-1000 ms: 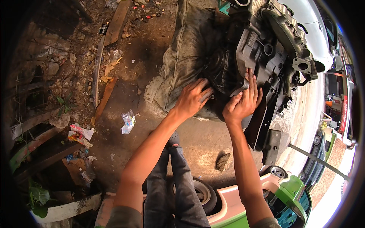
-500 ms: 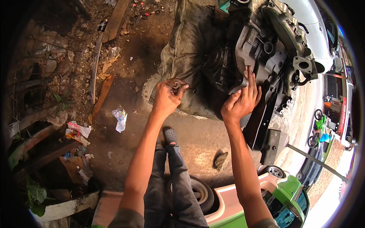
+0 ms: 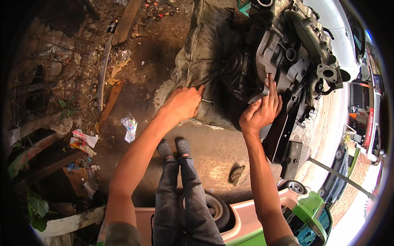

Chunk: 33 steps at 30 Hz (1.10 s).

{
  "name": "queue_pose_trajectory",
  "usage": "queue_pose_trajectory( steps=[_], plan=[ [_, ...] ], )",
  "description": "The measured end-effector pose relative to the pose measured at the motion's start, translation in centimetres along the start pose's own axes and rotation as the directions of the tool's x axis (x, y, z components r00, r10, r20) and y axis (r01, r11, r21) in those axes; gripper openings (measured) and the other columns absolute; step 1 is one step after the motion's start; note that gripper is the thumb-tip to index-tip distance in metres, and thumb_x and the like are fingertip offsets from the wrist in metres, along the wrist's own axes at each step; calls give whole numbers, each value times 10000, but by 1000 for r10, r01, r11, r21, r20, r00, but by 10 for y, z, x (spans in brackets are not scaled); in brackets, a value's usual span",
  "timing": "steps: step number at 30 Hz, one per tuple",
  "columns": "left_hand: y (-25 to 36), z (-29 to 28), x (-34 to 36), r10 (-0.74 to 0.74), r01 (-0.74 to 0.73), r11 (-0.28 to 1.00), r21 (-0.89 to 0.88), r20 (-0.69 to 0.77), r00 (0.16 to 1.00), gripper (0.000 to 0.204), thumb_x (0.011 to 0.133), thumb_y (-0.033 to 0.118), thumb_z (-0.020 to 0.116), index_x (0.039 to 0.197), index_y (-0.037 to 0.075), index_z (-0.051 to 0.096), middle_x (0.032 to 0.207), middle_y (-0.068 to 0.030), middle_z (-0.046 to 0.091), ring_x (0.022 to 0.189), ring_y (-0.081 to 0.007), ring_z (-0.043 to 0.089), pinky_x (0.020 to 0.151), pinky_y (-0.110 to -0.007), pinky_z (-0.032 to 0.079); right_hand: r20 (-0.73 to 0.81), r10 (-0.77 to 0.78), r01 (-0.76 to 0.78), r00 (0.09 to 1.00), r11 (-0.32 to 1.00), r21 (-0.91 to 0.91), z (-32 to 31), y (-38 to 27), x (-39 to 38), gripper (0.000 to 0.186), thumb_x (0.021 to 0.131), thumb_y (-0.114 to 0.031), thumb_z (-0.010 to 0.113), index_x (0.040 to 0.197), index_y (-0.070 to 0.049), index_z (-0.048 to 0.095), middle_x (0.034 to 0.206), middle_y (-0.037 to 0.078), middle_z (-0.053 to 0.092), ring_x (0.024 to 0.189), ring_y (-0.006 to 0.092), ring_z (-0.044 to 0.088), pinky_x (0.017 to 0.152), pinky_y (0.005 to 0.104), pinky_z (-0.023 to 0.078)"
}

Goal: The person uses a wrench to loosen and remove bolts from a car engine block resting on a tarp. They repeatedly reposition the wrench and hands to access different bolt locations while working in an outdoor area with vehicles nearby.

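1. Pink-and-green painted vehicle (image 3: 246,215): along the lower edge, behind the person's legs. Untouched.
2. Grey and black cast-metal engine (image 3: 283,57): upper right, overlapping the right side of the sheet; contact underneath is hidden. Reads as heavy and rigid, probably greasy. I'd take hold at thick casting edges or ribs, two-handed at least, and keep load off thin projecting parts.
3. Brown-grey, grease-stained fabric sheet (image 3: 201,65): spread on the ground left of the engine, creased. Looks limp and likely slick where dark; no good as a handhold.
4. Right hand (image 3: 261,110): laid against the near edge of the engine's grey casting. Fingers extended, thumb set apart, not wrapped round anything.
5. Left hand (image 3: 182,102): low over the sheet's near part, well apart from the right. Fingers curled, index pointing away; can't tell if they're clamped on the tool or only touching it.
6. Slim silver metal ring-ended tool (image 3: 207,101), looks like a spanner: over the sheet, ring end showing beside the left fingers, rest hidden by the hand. Should be light and stiff, slippery if oily. Best gripped mid-shaft, ring left free.
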<state>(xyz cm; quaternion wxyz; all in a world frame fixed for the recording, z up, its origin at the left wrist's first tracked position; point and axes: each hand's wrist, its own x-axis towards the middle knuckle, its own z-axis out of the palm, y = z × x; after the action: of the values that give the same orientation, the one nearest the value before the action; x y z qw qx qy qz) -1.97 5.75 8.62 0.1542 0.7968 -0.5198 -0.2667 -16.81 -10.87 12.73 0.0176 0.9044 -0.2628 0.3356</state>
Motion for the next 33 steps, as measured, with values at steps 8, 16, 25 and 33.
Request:
queue_pose_trajectory(
  steps=[8,16,25,33],
  plan=[
    [-23,17,-4,7,-55,989,-136,-333,943,390,904,43,577,1291,34,615,1027,-228,660,923,-395,655,813,-476,522,-5,8,-8,1000,1000,27,0,0,0,558,872,-198,391,1373,-56,591,1438,67,581,1352,268,515,1134,439,282],
    [-17,13,1,-102,-36,854,-518,-236,966,280,959,25,555,1239,44,567,916,-152,653,829,-294,638,777,-403,491,-8,-4,4,1000,1000,15,1,2,-1,543,897,-213,383,1372,-52,590,1436,67,583,1353,265,513,1134,438,282],
    [3,14,-8,-258,-21,115,-993,-50,965,448,1003,-26,498,1395,175,416,942,-51,674,686,-127,476,639,-262,409,2,19,-19,1000,1000,15,0,0,-1,540,896,-209,386,1372,-55,590,1435,65,584,1351,265,514,1135,440,277],
    [6,22,-8,-415,-36,-169,-985,38,909,469,971,-98,507,1361,148,422,1004,-98,691,740,-143,557,650,-277,432,0,5,-5,1000,1000,15,0,1,-1,540,884,-196,395,1366,-50,590,1439,64,580,1358,265,506,1139,445,271]
  ],
)
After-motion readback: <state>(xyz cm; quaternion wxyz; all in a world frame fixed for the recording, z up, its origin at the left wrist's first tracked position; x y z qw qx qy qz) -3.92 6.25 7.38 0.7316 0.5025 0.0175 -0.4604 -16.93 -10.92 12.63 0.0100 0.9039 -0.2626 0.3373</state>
